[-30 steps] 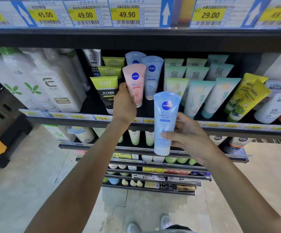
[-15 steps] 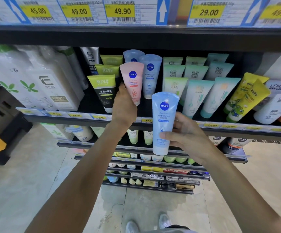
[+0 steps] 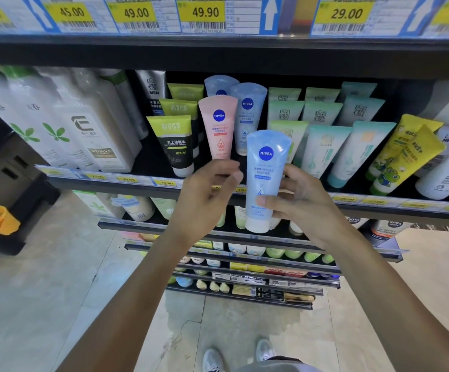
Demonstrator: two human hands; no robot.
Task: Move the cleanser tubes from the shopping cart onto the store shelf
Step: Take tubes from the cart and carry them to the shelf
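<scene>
— Store shelf (image 3: 142, 181) in front, tubes standing cap-down in rows behind its front edge. Why is the blue cleanser tube (image 3: 265, 181) held upright like that?

— Likely to match the rows: cap down, label forward. The right hand (image 3: 302, 208) grips its lower half, thumb across the front, just outside the shelf's front edge, below the blue tubes in the middle row.

— And the pink cleanser tube (image 3: 218, 127)?

— Standing on the shelf near the front edge. The left hand (image 3: 204, 194) hovers just below it, fingers (image 3: 234, 178) loosely spread, holding nothing. Both forearms reach up and forward.
</scene>
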